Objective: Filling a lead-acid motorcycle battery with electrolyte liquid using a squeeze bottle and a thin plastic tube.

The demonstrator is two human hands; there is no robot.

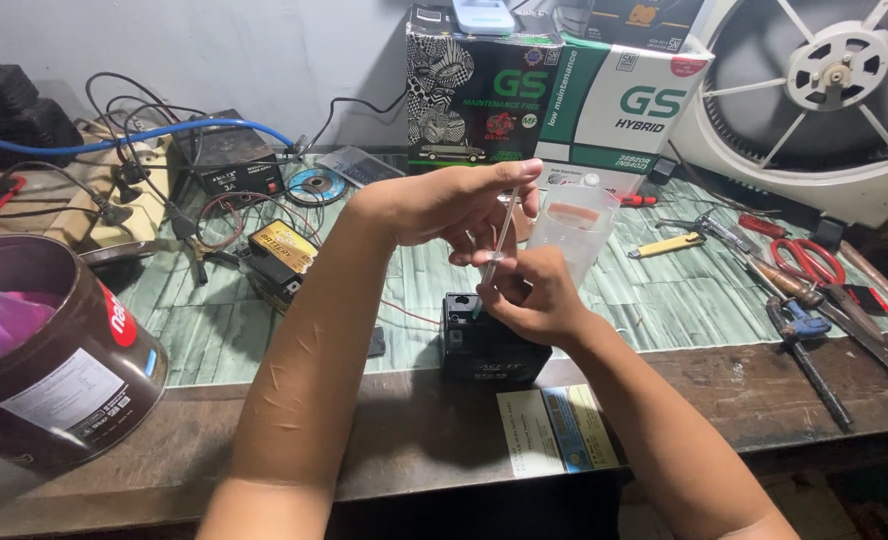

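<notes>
While two hands (464, 205) (529, 295) work, one battery (489, 345) sits.

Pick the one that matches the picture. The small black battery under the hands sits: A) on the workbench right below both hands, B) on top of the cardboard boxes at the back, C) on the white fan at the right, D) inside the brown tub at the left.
A: the small black battery stands on the workbench, directly under the left hand and the right hand, which hold a thin clear tube above it.
</notes>
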